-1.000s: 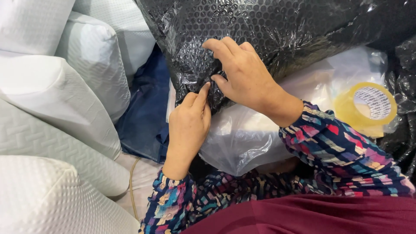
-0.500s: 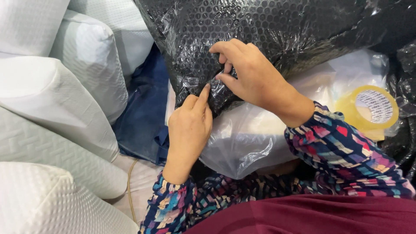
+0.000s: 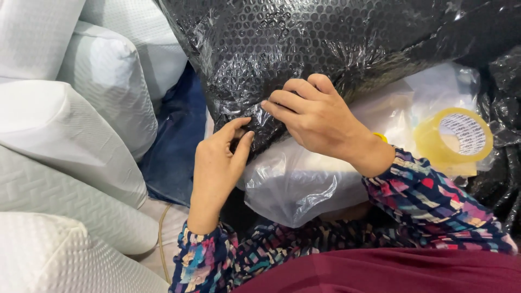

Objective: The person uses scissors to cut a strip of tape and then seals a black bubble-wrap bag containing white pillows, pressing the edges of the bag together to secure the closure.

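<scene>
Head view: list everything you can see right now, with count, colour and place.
bubble wrap bundle: one, black, top centre to right
clear plastic bag: one, whitish, under the bundle, centre
tape roll: one, yellowish clear, right, lying on the plastic
white pillows: several, textured white, stacked at left
blue fabric: one patch, dark blue, between the pillows and the bundle
maroon cloth: one, bottom edge
left hand: pinching the bundle's lower edge, patterned sleeve
right hand: fingers pressing on the bundle just above
</scene>
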